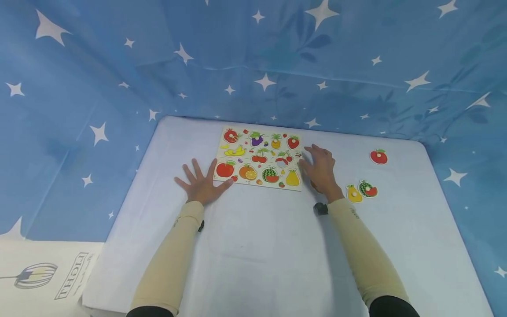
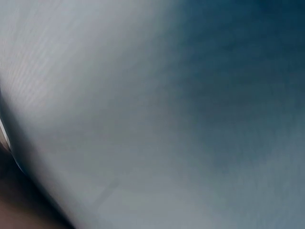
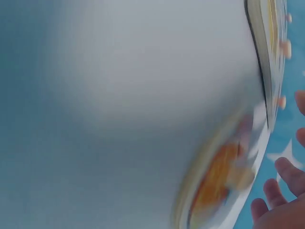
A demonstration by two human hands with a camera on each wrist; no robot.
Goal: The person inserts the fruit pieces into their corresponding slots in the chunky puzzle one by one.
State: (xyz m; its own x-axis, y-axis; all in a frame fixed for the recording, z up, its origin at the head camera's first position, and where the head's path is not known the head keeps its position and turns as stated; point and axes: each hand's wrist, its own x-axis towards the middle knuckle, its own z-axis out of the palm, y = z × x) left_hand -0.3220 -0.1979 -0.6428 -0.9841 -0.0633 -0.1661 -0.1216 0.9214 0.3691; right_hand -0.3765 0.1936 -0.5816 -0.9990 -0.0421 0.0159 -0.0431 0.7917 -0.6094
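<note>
A fruit puzzle board point(image 1: 243, 160) lies on the white table, showing bright fruits in rows. My left hand point(image 1: 201, 188) rests at its lower left corner, fingers spread wide, thumb and index finger at the edge. Beside the board's right edge is my right hand point(image 1: 320, 171), fingers loosely bent and holding nothing. Under its palm lies a knobbed orange-coloured puzzle piece point(image 3: 217, 176), blurred in the right wrist view and mostly hidden in the head view. Wooden knobs point(image 3: 285, 49) stick up from the board. The left wrist view shows mostly blurred white and blue cloth.
To the right lie loose puzzle pieces: an apple point(image 1: 378, 156), a pear point(image 1: 354, 193) and a watermelon point(image 1: 368, 189), the last two side by side. A blue curtain point(image 1: 237, 53) with white stars hangs behind the table point(image 1: 253, 264). Printed cloth point(image 1: 43, 277) lies at lower left.
</note>
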